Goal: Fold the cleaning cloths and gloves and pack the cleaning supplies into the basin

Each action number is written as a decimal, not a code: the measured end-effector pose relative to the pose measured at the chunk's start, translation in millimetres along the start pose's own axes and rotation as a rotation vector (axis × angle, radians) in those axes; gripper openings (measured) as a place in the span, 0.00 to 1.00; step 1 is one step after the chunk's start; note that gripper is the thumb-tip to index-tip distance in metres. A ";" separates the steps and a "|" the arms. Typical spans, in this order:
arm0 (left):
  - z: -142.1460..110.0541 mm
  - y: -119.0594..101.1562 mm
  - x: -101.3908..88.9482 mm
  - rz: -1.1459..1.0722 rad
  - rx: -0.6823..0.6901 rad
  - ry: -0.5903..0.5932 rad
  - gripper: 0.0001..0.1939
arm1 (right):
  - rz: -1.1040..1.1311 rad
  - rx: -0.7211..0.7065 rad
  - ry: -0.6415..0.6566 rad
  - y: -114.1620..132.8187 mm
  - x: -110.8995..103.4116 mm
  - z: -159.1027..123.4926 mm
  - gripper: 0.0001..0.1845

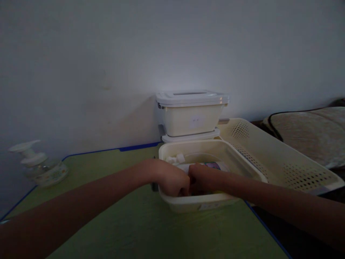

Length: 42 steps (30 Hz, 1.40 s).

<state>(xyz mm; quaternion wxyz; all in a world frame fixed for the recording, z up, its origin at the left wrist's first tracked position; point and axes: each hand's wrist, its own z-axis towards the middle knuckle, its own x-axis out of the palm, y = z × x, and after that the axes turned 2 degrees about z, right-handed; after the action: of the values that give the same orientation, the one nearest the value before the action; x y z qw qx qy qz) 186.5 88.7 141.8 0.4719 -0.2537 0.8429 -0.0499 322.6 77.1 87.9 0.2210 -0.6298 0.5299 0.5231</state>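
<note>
An open cream plastic bin (207,145) sits on the green table, and both my hands are down inside it. My left hand (174,180) is closed, knuckles up, near the bin's front left. Right beside it, nearly touching, my right hand (201,177) has its fingers curled inward. What they grip, if anything, is hidden behind the hands and the front wall. Just beyond the hands lies a white item with a coloured label (214,165), partly covered by my right hand. A white nozzle-like piece (176,159) shows at the back left of the bin.
Behind the bin stands a cream box with a grey-white lid (192,97), stacked on another lid (191,136). A perforated basket (269,154) lies to the right, with a beige cushion (309,129) beyond. A pump bottle (32,160) stands on the green table's (121,223) far left.
</note>
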 end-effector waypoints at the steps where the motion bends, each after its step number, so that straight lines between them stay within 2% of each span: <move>1: 2.0 -0.2 -0.5 -0.014 -0.020 0.031 0.19 | 0.000 0.000 0.005 1.4 -0.7 -0.9 0.08; 5: 14.6 2.7 1.4 0.012 -0.083 0.127 0.18 | -0.017 0.000 0.025 5.7 -1.9 -3.7 0.09; 10: 27.9 9.1 6.5 0.033 -0.106 0.185 0.17 | 0.003 -0.020 0.031 7.6 -2.5 -7.0 0.09; 15: 30.4 11.7 9.0 0.025 -0.116 0.200 0.18 | -0.008 -0.032 -0.002 10.9 -6.2 -11.4 0.08; 21: 28.7 5.1 6.9 0.034 -0.171 0.198 0.19 | -0.001 -0.121 -0.022 10.8 -6.8 -13.3 0.10; 25: 27.9 0.4 2.9 0.040 -0.185 0.206 0.17 | -0.010 -0.091 -0.019 3.5 -2.2 -9.7 0.12; 29: 25.0 1.1 1.0 0.035 -0.130 0.169 0.16 | -0.039 -0.066 0.032 2.6 -1.9 -6.7 0.14; 32: 18.3 5.0 1.2 0.036 -0.099 0.102 0.15 | -0.077 -0.043 0.059 7.5 -5.2 -6.9 0.14; 34: 10.1 7.3 2.9 0.029 -0.039 0.000 0.15 | -0.084 -0.046 0.069 10.4 -7.1 -7.4 0.13; 38: -18.8 8.0 13.0 -0.024 0.163 -0.289 0.14 | -0.077 -0.072 0.071 11.7 -8.2 -7.1 0.12; 40: -40.1 9.9 21.8 -0.125 0.198 -0.459 0.13 | -0.071 -0.079 0.066 11.0 -7.8 -6.5 0.12; 42: -64.0 18.1 32.5 -0.273 0.164 -0.686 0.12 | -0.064 -0.086 0.055 10.3 -7.1 -5.9 0.11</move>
<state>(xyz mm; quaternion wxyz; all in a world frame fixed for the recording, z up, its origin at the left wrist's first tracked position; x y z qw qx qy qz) 113.2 79.0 146.1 0.7344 -0.3272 0.5875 -0.0917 316.6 71.8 99.2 0.1958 -0.6696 0.4923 0.5205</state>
